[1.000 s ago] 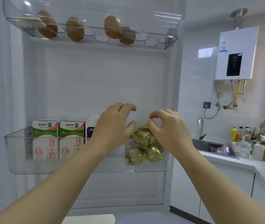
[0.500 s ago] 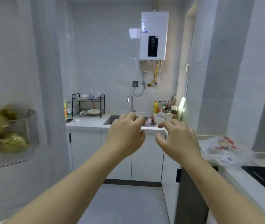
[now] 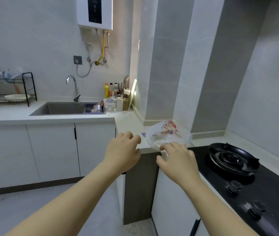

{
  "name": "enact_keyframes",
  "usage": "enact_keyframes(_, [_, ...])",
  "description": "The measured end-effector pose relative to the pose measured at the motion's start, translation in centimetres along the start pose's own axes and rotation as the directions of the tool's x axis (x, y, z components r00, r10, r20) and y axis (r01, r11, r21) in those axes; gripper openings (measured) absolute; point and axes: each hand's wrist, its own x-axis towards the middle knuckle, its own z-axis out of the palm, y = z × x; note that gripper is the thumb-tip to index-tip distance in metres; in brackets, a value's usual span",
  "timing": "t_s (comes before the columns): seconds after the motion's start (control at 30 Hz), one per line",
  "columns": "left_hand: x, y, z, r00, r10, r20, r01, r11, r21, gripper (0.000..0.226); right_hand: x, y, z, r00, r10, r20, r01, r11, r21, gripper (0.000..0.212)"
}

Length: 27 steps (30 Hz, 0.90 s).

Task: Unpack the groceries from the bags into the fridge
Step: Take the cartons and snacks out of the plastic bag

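Step in hand, as it reads: fetching the next item. Nothing is held yet.

- Your left hand (image 3: 123, 150) hovers at the counter edge. Its fingers (image 3: 132, 137) are loosely curled, close together and hold nothing.
- Your right hand (image 3: 178, 159) is palm down. Its fingers (image 3: 169, 147) are bent forward and slightly spread, with the thumb out to the side. The tips lie over the near rim of the crinkled clear plastic bag with red print (image 3: 167, 133). Contact or a hair short: cannot tell. No pinch is visible.
- The bag sits on the white stone countertop (image 3: 128, 121), directly beyond your right fingertips and off to the little-finger side of your left hand. A white label faces up right at your right fingertips. The contents are too blurred to name.
- A small blue packet (image 3: 143, 134) lies on the counter between your left fingertips and the bag.
- The black glass gas hob (image 3: 220, 184) starts just past the little-finger side of your right hand.
- The fridge is not in view.

Next move, in my judgement: close your right fingers on the loose film, gathering enough plastic that it does not slip. Bring your left fingers under or against the far side to take the weight. Lift the bag off the edge, since its near rim seems to overhang. Keep it away from the burner. Then turn to find the fridge.
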Motion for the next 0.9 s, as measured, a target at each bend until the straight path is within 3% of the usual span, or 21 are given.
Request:
enact_keyframes(0.47, [14.3, -6.2, 15.3, 0.98, 0.07, 0.185, -0.041, 0.987, -0.153, 0.031, 12.6, 6.4, 12.3, 0.956, 0.253, 0.146, -0.255, 0.967, -0.006, 0.034])
enact_keyframes(0.9, [24.0, -8.2, 27.9, 0.895, 0.257, 0.364, -0.165, 0.95, -0.266, 0.033, 20.2, 12.0, 21.5, 0.859, 0.428, 0.281, -0.433, 0.9, -0.049, 0.034])
